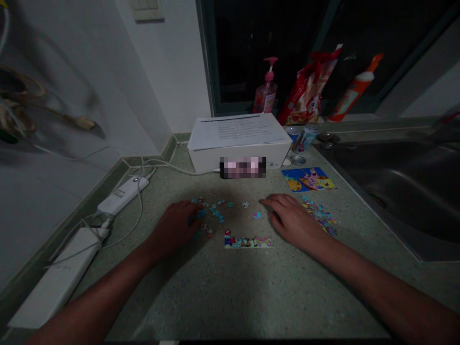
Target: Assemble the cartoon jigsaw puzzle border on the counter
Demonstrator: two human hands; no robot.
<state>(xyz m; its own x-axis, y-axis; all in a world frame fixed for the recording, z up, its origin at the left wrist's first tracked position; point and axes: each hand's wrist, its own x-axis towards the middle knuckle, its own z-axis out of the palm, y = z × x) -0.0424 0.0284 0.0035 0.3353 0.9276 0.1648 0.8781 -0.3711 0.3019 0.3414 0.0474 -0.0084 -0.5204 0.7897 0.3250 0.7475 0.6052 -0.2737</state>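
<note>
My left hand (179,221) rests on the counter at the left edge of a loose group of jigsaw pieces (216,213), fingers apart and touching some of them. My right hand (287,214) lies to the right, index finger stretched out and nothing in its grasp. Between the hands lie a blue jigsaw piece (257,214) and a pale jigsaw piece (246,204). Nearer to me sits a joined strip of puzzle (247,241) with a straight lower edge. Another pile of jigsaw pieces (321,215) is beside my right hand, partly hidden by it.
A blue cartoon picture card (308,179) lies behind the right pile. At the back stands a white box (239,139) with papers on top. Power strips (124,195) and cables run along the left. A can (305,139) stands near the sink (402,187) on the right.
</note>
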